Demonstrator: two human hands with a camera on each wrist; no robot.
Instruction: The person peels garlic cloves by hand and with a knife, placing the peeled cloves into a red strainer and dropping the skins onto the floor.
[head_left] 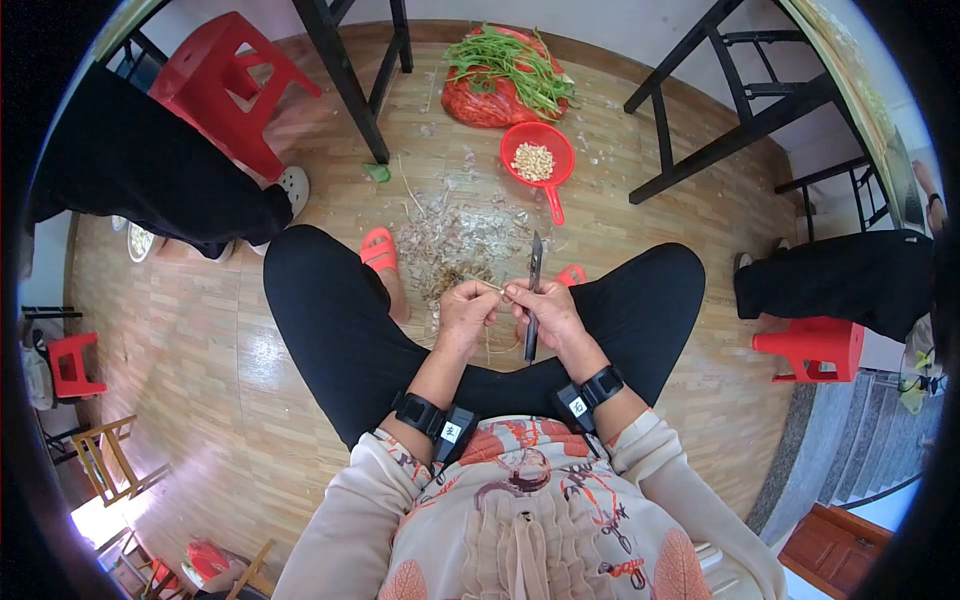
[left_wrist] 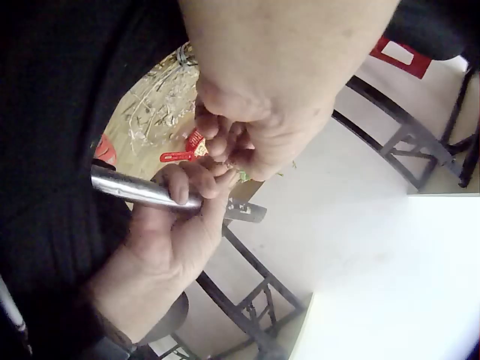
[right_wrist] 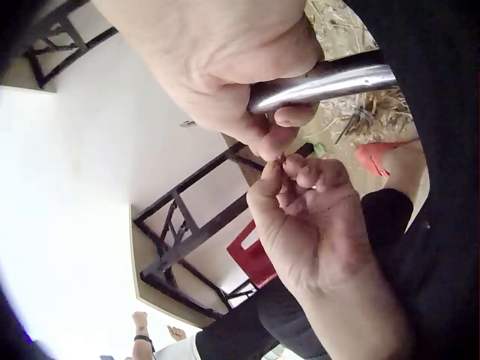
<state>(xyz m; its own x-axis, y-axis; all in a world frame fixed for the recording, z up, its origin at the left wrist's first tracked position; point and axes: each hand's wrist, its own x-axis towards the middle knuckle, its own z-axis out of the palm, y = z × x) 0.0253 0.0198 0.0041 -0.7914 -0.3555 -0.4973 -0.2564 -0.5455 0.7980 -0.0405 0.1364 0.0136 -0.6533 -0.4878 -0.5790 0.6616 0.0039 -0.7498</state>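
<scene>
Both hands meet in front of the lap, fingertips together. The right hand [head_left: 552, 312] holds a knife [head_left: 536, 262] with a shiny metal handle [left_wrist: 135, 187] under its curled fingers, its narrow blade pointing away from the body in the head view. Thumb and forefinger of that same hand meet the fingertips of the left hand [head_left: 466, 315]. Between the left fingers is a thin pale stalk [head_left: 490, 285], mostly hidden by the fingertips. In the right wrist view the left hand [right_wrist: 315, 217] lies below the right hand [right_wrist: 225, 67], its fingers curled inward.
Dry skins and stalks [head_left: 450, 235] litter the floor between the feet. Beyond lie a red strainer [head_left: 557, 205] with pale peeled cloves [head_left: 533, 161] and a red bag [head_left: 475, 100] topped with green stems [head_left: 520, 65]. Black table legs [head_left: 665, 120], red stools [head_left: 225, 90] and other people's legs flank both sides.
</scene>
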